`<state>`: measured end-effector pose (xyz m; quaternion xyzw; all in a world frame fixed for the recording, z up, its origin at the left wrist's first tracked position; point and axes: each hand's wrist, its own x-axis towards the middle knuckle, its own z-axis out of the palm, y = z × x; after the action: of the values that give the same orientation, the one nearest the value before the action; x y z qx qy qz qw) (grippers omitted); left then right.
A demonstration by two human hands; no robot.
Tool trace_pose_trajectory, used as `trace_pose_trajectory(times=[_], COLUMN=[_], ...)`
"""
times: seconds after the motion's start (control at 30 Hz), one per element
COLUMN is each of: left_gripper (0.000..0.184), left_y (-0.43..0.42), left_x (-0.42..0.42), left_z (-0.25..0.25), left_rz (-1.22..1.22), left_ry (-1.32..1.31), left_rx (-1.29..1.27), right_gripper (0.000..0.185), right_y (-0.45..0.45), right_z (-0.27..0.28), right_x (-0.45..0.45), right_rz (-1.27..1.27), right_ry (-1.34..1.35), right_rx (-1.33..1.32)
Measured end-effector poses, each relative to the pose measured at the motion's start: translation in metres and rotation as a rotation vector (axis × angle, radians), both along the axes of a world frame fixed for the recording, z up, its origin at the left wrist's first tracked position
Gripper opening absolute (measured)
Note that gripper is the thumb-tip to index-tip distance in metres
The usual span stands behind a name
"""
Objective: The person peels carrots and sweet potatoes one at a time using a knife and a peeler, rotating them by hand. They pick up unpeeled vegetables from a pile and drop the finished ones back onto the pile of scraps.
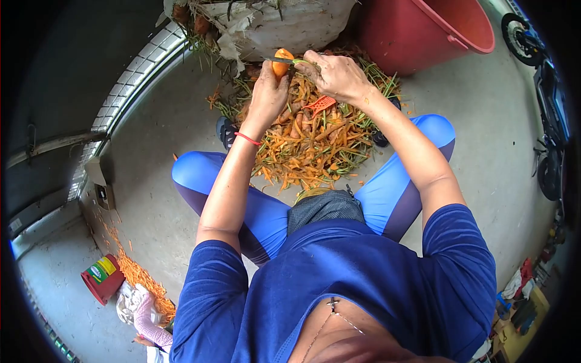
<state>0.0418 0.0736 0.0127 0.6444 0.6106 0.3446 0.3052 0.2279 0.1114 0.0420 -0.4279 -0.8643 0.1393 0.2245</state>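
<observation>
My left hand [269, 94], with a red string on its wrist, is closed around a peeled orange carrot [280, 69] held upright. My right hand [340, 77] grips a knife [298, 61] by what looks like a greenish handle; its dark blade lies across the upper part of the carrot. Below both hands, between my feet, spreads a heap of carrot peelings [302, 158] mixed with green stalks. Several unpeeled carrots [296, 125] lie among the peelings. A flat orange-red perforated piece [321, 105] rests on the heap under my right wrist.
A large white sack [290, 30] stands just beyond my hands, beside a big red tub [411, 39]. A motorcycle [548, 115] is at the far right. At lower left are a person's pink sleeve [148, 320], a red bucket [100, 287] and scattered orange pieces [142, 278].
</observation>
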Motion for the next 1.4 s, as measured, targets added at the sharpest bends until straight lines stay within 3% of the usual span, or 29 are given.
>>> trace_pose_trajectory(times=[0.37,0.43,0.47,0.5,0.57,0.67,0.7,0.73,0.77,0.83,0.87,0.93,0.97,1.0,1.03,1.1,1.13,1.17,1.23,1.27,1.3,1.33,1.37,1.4], left_gripper=[0.033,0.032,0.031,0.031,0.033,0.033,0.035,0.036,0.038,0.045,0.047,0.051,0.053,0.048,0.050,0.069,0.041,0.038,0.040,0.042,0.043,0.043,0.043,0.042], left_y=[-0.003,-0.008,-0.013,-0.015,-0.005,0.001,0.005,0.007,0.003,-0.001,-0.003,-0.005,-0.007,-0.008,-0.006,0.006,0.003,-0.002,-0.005,-0.006,-0.009,-0.008,-0.008,-0.009], left_x=[0.003,0.009,0.015,0.016,0.004,0.001,-0.001,-0.002,0.001,0.009,0.013,0.023,0.028,0.026,0.018,-0.005,-0.003,-0.014,-0.022,-0.026,-0.034,-0.041,-0.048,-0.054], left_z=[0.013,0.018,0.023,0.026,0.010,0.006,0.003,-0.002,-0.001,0.005,0.002,0.011,0.023,0.032,0.043,0.026,0.012,0.001,0.001,-0.011,-0.024,-0.034,-0.050,-0.060], left_rz=[-0.061,-0.106,-0.132,-0.170,-0.129,-0.120,-0.152,-0.187,-0.221,-0.301,-0.338,-0.347,-0.321,-0.275,-0.246,-0.241,-0.106,-0.076,-0.035,-0.024,-0.044,-0.055,-0.065,-0.043], left_ry=[-0.001,-0.058,-0.109,-0.155,-0.310,-0.452,-0.288,-0.131,0.021,-0.061,-0.199,-0.517,-0.700,-0.707,-0.655,-0.427,-0.244,-0.200,-0.125,0.056,0.200,0.245,0.289,0.343], left_rx=[-0.154,-0.124,-0.056,0.007,-0.150,-0.092,-0.008,0.071,0.140,0.095,0.098,0.098,0.077,0.123,0.045,-0.026,0.298,0.218,-0.169,0.018,-0.004,-0.076,-0.152,-0.190], right_gripper=[0.037,0.040,0.043,0.052,0.061,0.061,0.060,0.058,0.053,0.052,0.049,0.036,0.031,0.022,0.018,0.014,0.015,0.016,0.023,0.025,0.027,0.028,0.023,0.021], right_y=[0.004,0.014,0.033,0.037,0.023,0.010,0.005,0.001,-0.008,-0.020,-0.023,-0.014,-0.011,-0.015,-0.021,0.023,0.039,0.052,0.101,0.095,0.089,0.109,0.110,0.126], right_z=[-0.007,-0.027,-0.073,-0.074,-0.033,-0.024,-0.015,-0.024,-0.003,0.007,-0.001,-0.003,0.013,0.051,0.083,0.085,0.098,0.104,0.094,0.104,0.114,0.093,0.088,0.071], right_x=[0.009,0.017,0.035,0.039,0.028,0.020,0.021,0.017,0.014,0.011,0.010,0.028,0.042,0.050,0.060,0.122,0.146,0.169,0.226,0.219,0.211,0.243,0.241,0.257], right_rz=[-0.035,-0.117,-0.068,-0.188,-0.227,-0.138,-0.091,0.070,-0.053,0.023,0.050,-0.030,-0.028,-0.153,-0.278,-0.343,-0.448,-0.360,-0.612,-0.756,-0.900,-0.665,-0.804,-0.703], right_ry=[-0.113,-0.183,-0.445,-0.450,-0.321,0.270,0.464,0.883,0.611,0.522,0.759,0.784,0.763,0.897,1.031,1.196,1.241,1.246,1.204,1.142,1.073,1.259,1.227,1.204], right_rx=[-0.097,-0.185,-0.143,-0.378,-0.546,-0.621,-0.614,-0.661,-0.636,-0.294,-0.393,-0.282,-0.248,-0.220,-0.195,-0.044,0.015,0.105,0.153,0.080,0.005,-0.067,-0.105,-0.021])
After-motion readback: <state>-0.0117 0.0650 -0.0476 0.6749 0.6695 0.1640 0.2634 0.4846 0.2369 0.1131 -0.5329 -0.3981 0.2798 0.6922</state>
